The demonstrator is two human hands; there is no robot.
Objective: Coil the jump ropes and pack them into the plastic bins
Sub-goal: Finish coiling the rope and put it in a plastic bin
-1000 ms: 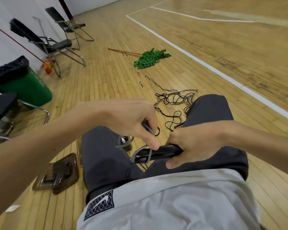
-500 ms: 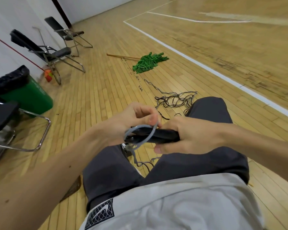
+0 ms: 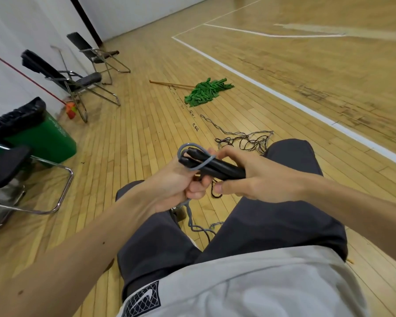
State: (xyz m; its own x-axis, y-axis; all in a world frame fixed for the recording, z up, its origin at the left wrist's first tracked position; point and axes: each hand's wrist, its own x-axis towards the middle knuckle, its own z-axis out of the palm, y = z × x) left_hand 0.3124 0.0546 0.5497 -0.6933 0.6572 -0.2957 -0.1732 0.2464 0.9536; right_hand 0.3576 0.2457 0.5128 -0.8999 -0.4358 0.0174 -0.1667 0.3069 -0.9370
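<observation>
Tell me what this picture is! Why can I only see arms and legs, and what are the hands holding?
There is no machine here, just a person sitting in a gym. The camera sits on their head and looks down, so you see their own arms and knees. The right hand grips two black plastic jump-rope handles side by side. The left hand holds the thin grey rope cord, which loops around the handles' ends. On the wooden plank floor ahead lies a tangled pile of dark ropes. Farther off is a green strip mop with a wooden stick. At the left are black folding chairs and a green bin with a black bag.
</observation>
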